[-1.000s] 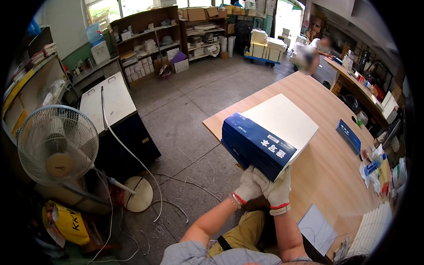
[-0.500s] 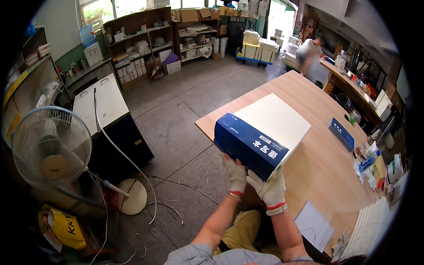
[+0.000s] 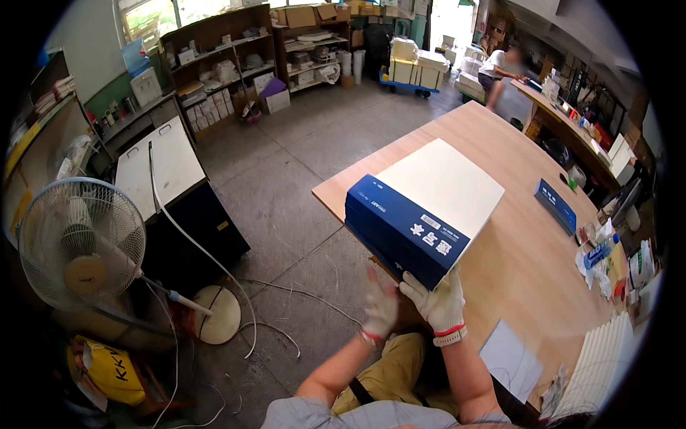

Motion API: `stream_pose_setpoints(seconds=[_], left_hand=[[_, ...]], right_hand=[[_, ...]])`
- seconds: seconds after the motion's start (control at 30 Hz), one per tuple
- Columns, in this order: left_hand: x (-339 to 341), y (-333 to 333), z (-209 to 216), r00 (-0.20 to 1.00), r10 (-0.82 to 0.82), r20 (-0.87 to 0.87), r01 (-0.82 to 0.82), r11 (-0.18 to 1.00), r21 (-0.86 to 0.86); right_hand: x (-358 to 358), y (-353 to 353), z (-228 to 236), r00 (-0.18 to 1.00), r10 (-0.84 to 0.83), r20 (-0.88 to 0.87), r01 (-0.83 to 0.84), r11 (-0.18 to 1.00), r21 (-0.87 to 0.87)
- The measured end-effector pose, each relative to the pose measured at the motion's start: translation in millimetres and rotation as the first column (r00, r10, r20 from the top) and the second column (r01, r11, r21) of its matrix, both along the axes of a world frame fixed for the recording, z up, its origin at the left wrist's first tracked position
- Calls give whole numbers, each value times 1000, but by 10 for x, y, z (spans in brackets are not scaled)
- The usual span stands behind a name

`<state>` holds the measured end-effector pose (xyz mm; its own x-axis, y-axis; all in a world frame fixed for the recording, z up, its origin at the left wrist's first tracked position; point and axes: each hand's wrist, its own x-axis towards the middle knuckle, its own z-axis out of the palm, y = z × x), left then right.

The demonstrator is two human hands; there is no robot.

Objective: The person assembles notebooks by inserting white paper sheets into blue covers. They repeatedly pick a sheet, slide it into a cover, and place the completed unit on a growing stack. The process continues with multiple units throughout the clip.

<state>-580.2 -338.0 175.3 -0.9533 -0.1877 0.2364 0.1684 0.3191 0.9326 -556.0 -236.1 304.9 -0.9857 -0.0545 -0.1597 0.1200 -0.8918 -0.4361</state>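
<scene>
A stack of sketch pads [image 3: 407, 236] with blue bound edges and cream covers lies at the near left edge of the wooden table [image 3: 514, 264]. My gloved right hand [image 3: 437, 304] grips the stack's near corner, its thumb against the blue side and its other fingers partly hidden round the right side. Just below the blue side, my gloved left hand [image 3: 381, 306] is apart from the stack. Its fingers are stretched out, slightly blurred, and hold nothing.
Farther right on the table lies another blue-edged pad [image 3: 555, 207]. A white sheet [image 3: 509, 360] lies near me. On the left stand a fan [image 3: 82, 247] and a white-topped cabinet [image 3: 164, 168]; loose straps [image 3: 307, 293] trail over the floor. A person [image 3: 496, 71] works at the back right.
My left hand has drawn down and away from the blue side of the stack. The right hand stays at the near corner. The person at the back leans toward the bench.
</scene>
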Motion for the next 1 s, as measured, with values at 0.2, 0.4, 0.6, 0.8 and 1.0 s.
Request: stream_pose_setpoints(seconds=[0.2,0.4,0.6,0.8,1.0], left_hand=[[-1142,-118,192,974,126,-190,-55,939,340],[-1837,-547,98,969,152,-195,-96,958,269],[-2283,-865,171,998,56,7,-55,953,297],[-2290,-709,180,974,206,-94,-129,848,515],[-2077,-524,545,988,152,-5,-111,746,657]], right_hand=[[-33,-83,87,998,-54,-11,55,993,107],[36,69,-40,1000,-9,-3,10,993,115],[184,677,8,956,-43,289,-150,775,613],[-415,1547,-279,752,-631,-187,587,514,625],[-1517,2557,-502,556,-783,-278,691,249,679]])
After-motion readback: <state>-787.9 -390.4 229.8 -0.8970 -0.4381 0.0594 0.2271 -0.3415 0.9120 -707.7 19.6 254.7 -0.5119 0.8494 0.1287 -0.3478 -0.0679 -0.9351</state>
